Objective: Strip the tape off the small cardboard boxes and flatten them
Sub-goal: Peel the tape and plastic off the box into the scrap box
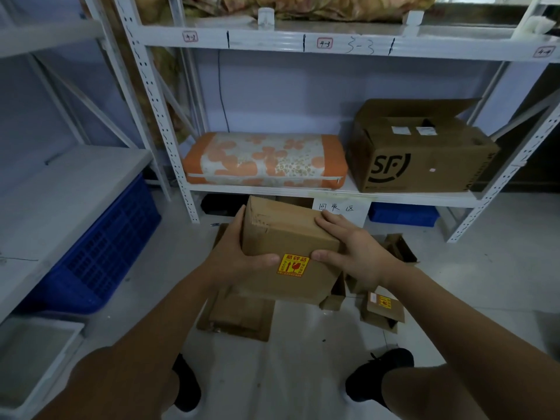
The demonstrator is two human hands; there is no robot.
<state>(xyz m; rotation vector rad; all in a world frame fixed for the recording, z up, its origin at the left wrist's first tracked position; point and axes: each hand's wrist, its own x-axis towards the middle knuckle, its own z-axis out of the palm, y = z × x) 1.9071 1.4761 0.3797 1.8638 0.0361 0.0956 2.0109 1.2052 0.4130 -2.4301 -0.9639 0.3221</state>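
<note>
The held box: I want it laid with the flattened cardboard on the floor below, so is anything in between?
Nothing visible. Both the left hand and right hand grip the box in the air directly above the flattened cardboard.

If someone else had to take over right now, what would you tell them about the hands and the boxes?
Left hand grips the small cardboard box from its left side, thumb by the yellow sticker.
Right hand grips its right top edge.
The box is held up, closed, tape on it.
Flattened cardboard lies on the floor below; more small boxes sit to the right.
Left to do: strip this box's tape, flatten it, then the others.
</note>
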